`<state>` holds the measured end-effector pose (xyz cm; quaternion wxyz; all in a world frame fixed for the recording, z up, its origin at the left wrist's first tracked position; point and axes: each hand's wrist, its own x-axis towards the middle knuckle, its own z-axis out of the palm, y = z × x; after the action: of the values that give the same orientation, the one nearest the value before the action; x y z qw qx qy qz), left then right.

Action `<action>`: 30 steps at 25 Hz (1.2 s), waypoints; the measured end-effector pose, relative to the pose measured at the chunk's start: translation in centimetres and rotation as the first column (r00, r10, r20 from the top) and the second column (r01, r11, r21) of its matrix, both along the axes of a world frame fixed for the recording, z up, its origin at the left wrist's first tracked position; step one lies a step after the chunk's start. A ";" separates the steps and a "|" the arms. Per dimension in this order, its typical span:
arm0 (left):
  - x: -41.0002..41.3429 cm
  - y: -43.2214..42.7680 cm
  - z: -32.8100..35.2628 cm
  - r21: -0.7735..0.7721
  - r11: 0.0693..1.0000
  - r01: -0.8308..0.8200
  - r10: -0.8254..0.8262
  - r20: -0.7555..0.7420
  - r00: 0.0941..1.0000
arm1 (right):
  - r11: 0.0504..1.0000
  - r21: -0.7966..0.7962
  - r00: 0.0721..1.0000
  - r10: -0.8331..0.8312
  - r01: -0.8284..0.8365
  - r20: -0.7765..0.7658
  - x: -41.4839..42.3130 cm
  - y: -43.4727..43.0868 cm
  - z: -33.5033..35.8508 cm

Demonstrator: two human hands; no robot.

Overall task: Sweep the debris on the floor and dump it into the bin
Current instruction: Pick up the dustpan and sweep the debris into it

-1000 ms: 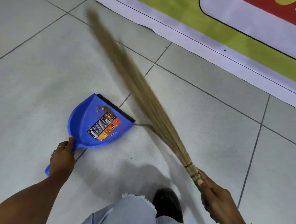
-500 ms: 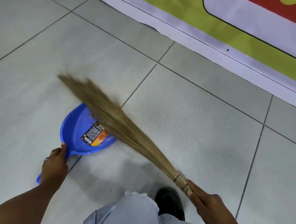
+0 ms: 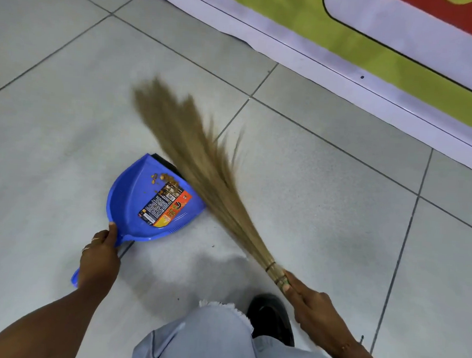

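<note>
A blue dustpan (image 3: 124, 200) with a printed label lies on the grey tiled floor, its black lip pointing up and right. Small brown debris (image 3: 165, 179) sits inside it near the lip. My left hand (image 3: 98, 262) grips the dustpan's handle at the lower left. My right hand (image 3: 311, 311) holds the bound end of a straw broom (image 3: 202, 166). The broom's bristles are blurred and fan out over the dustpan's right edge and lip. No bin is in view.
A banner (image 3: 345, 47) in white, green and red lies along the floor at the upper right. My leg in light jeans (image 3: 207, 339) and a black shoe (image 3: 271, 317) are at the bottom centre. A few dark specks (image 3: 213, 246) lie on the tiles below the dustpan.
The broom swept left across the dustpan, then swung back right and up, so its bristles now cover only the pan's right edge. The debris in the pan shows again. The dustpan barely moved.
</note>
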<state>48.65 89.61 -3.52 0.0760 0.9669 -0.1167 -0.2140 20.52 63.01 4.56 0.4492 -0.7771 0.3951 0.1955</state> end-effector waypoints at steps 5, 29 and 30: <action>-0.8 -1.1 -0.3 -0.034 0.999 -0.020 0.020 0.023 1.000 | 0.999 -0.014 0.997 0.031 -0.030 0.070 0.4 1.1 -0.1; -20.3 -13.7 46.5 -0.217 0.963 0.161 -0.177 -0.060 0.982 | 0.933 -0.160 0.945 -0.326 0.322 0.001 -12.3 -8.1 36.8; -22.1 -15.0 48.6 -0.205 0.957 0.206 -0.223 -0.064 0.973 | 0.930 -0.171 0.941 -0.336 0.327 -0.030 -14.9 -8.9 38.4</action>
<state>26.53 74.57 45.06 0.1527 0.9260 -0.2382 -0.2498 5.62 54.07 42.96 0.3989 -0.7274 0.5482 0.1064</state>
